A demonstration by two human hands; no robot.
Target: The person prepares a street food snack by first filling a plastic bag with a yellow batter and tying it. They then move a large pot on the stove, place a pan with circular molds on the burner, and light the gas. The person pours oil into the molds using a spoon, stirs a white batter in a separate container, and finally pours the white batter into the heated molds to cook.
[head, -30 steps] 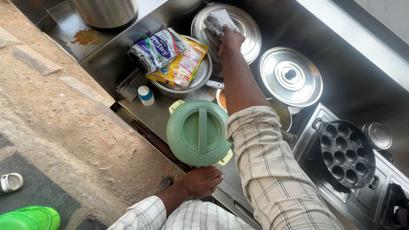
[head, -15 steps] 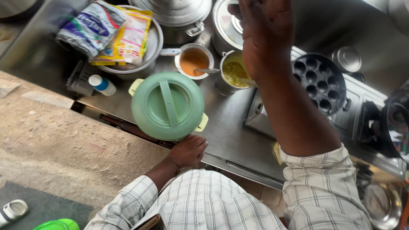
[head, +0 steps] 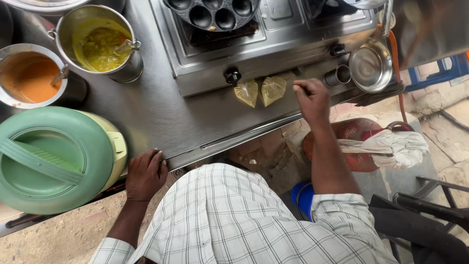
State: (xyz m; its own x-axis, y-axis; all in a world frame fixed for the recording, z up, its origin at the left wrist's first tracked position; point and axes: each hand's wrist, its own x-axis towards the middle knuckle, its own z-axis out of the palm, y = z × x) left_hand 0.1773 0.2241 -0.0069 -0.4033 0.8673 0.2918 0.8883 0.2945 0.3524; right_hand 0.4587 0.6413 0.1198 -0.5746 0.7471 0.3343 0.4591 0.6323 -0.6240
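Two tied sauce packets [head: 260, 91] are seen lying untouched at the counter's [head: 161, 112] front edge, against the stove [head: 273, 46]; right hand [head: 311, 99] is loosely curled just beside them, nothing gripped; left hand [head: 145, 174] is rested flat-fingered on the front edge beside the green container [head: 53, 159].

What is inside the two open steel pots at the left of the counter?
The upper steel pot holds a yellow-green sauce with a ladle handle sticking out; the lower pot holds an orange sauce with a spoon. How deep either goes, or what lies beneath the surface, is hidden.
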